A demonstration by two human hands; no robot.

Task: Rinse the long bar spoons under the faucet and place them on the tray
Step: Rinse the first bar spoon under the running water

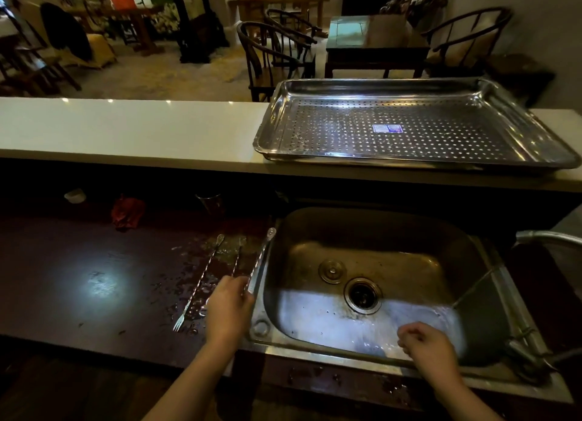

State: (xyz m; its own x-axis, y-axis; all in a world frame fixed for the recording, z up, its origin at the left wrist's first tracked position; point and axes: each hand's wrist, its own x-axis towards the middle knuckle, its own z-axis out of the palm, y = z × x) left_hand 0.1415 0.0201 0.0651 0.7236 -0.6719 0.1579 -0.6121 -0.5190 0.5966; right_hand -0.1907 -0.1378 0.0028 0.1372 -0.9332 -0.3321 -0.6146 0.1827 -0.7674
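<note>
My left grip (231,307) pinches the twisted steel stem of one long bar spoon (261,257) near its lower end, its small bowl pointing away along the left rim of the dull metal sink (378,225). Two more spoons (236,260) lie just beside it on the wet, dark counter (78,263) (the leftmost ends in a little fork). My right grip (425,342) hangs loosely curled over the sink's near edge, holding nothing. The shiny perforated tray (315,90) sits at the pale upper counter's right end; its blue sticker (387,128) is unreadable.
</note>
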